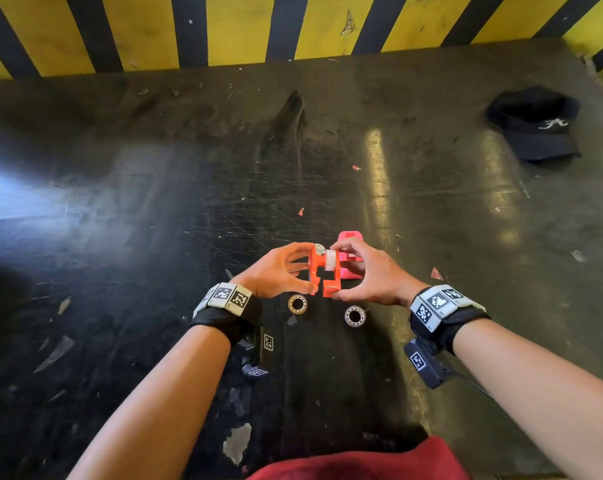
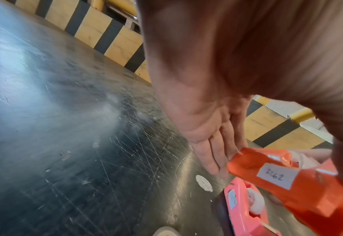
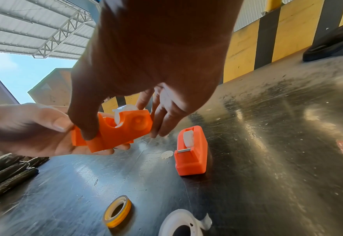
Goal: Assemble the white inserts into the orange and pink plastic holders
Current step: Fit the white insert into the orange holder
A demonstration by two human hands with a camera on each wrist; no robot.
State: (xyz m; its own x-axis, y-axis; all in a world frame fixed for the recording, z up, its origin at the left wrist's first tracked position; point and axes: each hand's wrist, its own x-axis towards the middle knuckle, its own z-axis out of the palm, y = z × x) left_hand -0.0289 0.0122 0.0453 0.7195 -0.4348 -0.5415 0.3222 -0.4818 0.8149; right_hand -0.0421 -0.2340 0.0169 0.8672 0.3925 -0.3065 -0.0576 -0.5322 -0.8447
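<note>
Both hands hold the orange holder (image 1: 322, 271) just above the table, in front of me. A white insert (image 1: 330, 259) sits in its top slot, partly sticking out. My left hand (image 1: 303, 268) grips the holder's left side between thumb and fingers. From the right, my right hand (image 1: 339, 271) pinches it, thumb on the near end and fingers at the far end. The pink holder (image 1: 350, 252) stands on the table just behind, a white insert (image 2: 256, 201) seated in it. In the right wrist view the right thumb (image 3: 85, 126) presses on the orange holder (image 3: 116, 132).
Two tape rolls (image 1: 297, 304) (image 1: 355, 316) lie flat on the dark scratched table (image 1: 154, 220), just under my wrists. A black cap (image 1: 535, 123) lies at the far right. A yellow and black striped wall (image 1: 223, 29) runs along the table's far edge.
</note>
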